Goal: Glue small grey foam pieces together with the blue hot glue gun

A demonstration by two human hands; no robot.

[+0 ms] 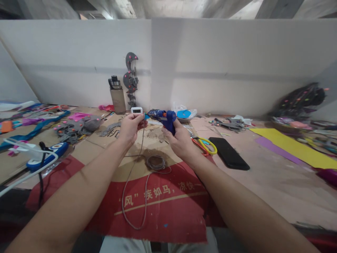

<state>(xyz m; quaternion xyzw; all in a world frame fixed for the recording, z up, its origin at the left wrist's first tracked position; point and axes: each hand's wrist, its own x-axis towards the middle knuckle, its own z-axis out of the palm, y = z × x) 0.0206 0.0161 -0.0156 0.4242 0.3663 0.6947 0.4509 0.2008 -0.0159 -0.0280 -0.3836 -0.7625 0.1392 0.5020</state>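
Observation:
My right hand [180, 140] is wrapped round the handle of a blue glue gun [170, 121], whose nozzle points left. Just left of the nozzle, my left hand [131, 128] pinches a small blue piece [146, 116] between its fingertips. A thin grey cord [142, 140] hangs from those fingers; whether it is joined to the blue piece I cannot tell. The cord loops down over a red and brown cardboard sheet [168, 214], and a coil of it [156, 162] lies below my hands.
Right of my hands lie scissors [207, 146] and a black phone [228, 153]. A bottle [117, 98] and a small white display [136, 110] stand at the back. Left are a blue and white power strip [47, 157] and grey pieces with pink pins [76, 128]. Yellow sheet [297, 146] lies far right.

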